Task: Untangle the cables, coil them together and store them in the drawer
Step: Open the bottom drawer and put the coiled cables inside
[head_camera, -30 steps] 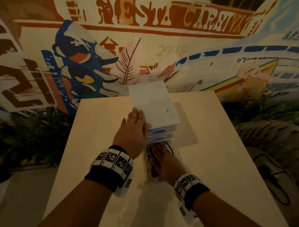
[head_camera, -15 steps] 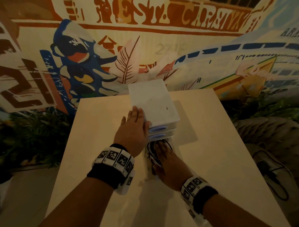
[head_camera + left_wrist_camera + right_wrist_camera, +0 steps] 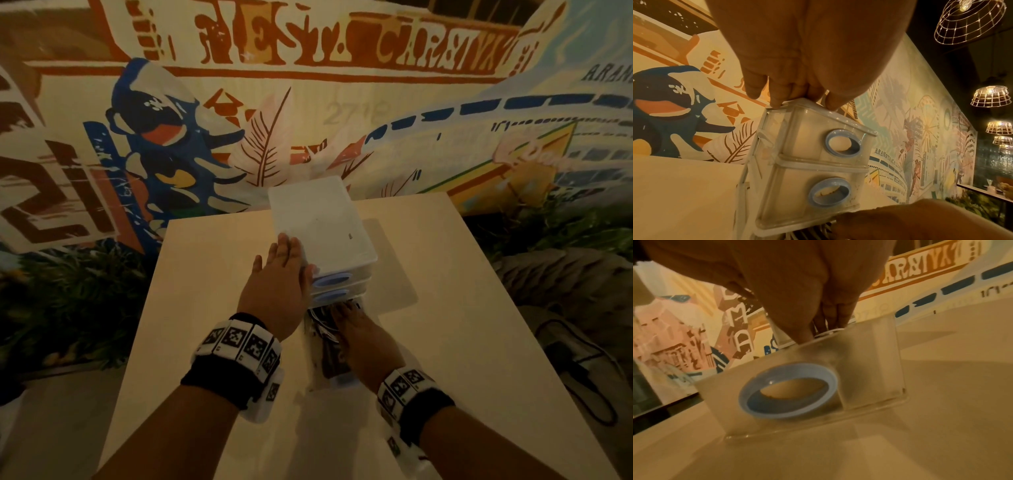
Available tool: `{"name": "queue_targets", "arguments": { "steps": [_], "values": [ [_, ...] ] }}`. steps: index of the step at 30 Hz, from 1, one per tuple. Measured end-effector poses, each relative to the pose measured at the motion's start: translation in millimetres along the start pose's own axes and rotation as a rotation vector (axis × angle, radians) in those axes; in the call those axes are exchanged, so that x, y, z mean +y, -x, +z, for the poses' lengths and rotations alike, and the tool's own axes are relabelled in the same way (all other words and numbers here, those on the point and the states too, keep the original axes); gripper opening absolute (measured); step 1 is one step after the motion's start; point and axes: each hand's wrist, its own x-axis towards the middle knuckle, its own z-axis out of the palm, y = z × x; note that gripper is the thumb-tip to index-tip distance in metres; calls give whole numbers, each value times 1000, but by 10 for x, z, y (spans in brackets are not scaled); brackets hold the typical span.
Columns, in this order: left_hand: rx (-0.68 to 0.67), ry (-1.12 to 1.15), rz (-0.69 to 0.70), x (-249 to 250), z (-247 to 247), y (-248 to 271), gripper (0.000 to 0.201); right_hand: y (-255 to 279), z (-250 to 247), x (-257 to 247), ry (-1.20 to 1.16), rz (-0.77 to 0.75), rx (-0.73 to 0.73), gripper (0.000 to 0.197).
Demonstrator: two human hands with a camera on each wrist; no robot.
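Note:
A small clear drawer unit [image 3: 322,219] with blue ring handles [image 3: 843,143] stands at the back of the beige table [image 3: 462,342]. Its bottom drawer [image 3: 869,363] is pulled out toward me. My left hand [image 3: 279,274] rests flat on the unit's front left top corner, fingers [image 3: 777,94] straight on the lid. My right hand [image 3: 359,339] lies palm down inside the pulled-out drawer, with its fingers [image 3: 803,331] stretched onto the coiled black and white cables [image 3: 320,323]. The hand hides most of the coil.
A painted mural wall rises right behind the table. Plants stand on the left [image 3: 68,294] and right of it. A dark cable [image 3: 589,377] lies on the seat to the right. Bare tabletop lies left and right of the drawer unit.
My right hand has slid a little further in over the cables in the drawer, covering more of the coil. The left hand has stayed on the unit's top.

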Motion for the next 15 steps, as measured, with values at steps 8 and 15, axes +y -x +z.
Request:
{"name": "queue_targets", "arguments": {
  "steps": [8,15],
  "values": [
    [21,-23,12,-22,33,4,62,187,-47,35,-188,1,135,66],
    [28,-23,11,-17,40,-1,62,150,69,68,65,42,-31,70]
  ]
}}
